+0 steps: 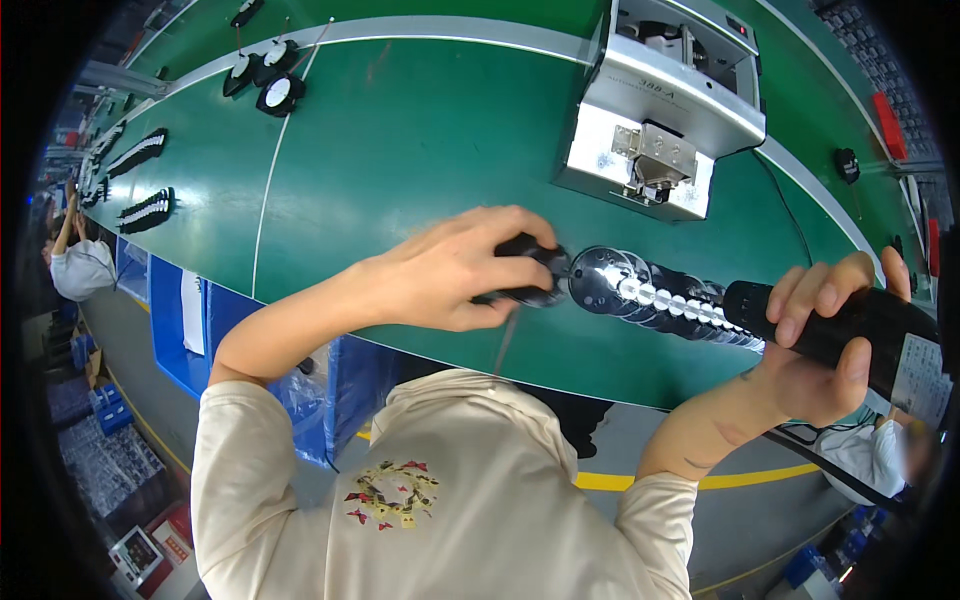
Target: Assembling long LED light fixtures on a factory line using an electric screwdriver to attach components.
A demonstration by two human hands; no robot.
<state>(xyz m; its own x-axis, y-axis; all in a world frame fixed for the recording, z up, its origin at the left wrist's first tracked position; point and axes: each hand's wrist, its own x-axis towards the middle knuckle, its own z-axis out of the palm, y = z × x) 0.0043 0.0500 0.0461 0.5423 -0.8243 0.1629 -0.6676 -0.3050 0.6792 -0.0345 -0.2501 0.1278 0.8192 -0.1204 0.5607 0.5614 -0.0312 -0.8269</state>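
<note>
Left hand (455,272) curled down over a black part (527,270) on the green desk (420,140), fingers closed around it, thumb along its near side. The part sits at the left end of a row of discs (655,295), touching the first, largest disc. The row is made of round dark discs with shiny centres, overlapping each other and running rightward from the part toward the right hand.

Right hand (825,335) wrapped tight around a black screwdriver (830,320), fingers over the top, thumb underneath. The tool lies roughly level, its front end pointing left at the right end of the disc row, just above it. A white label shows on the tool body right of the hand. A black cable (830,465) hangs below that hand.

Beyond the disc row, a grey metal machine (660,110) stands on the desk, well apart from the part. Far left of the part, near the far desk edge, three black round parts with white faces (265,75) sit together. Further left, two strips of black-and-white parts (145,180) lie on the desk. A white line (270,170) crosses the desk between them and the part.

Blue bins (175,310) stand under the desk's near edge, left of the part. Another person's white sleeve (80,268) shows at the far left.
</note>
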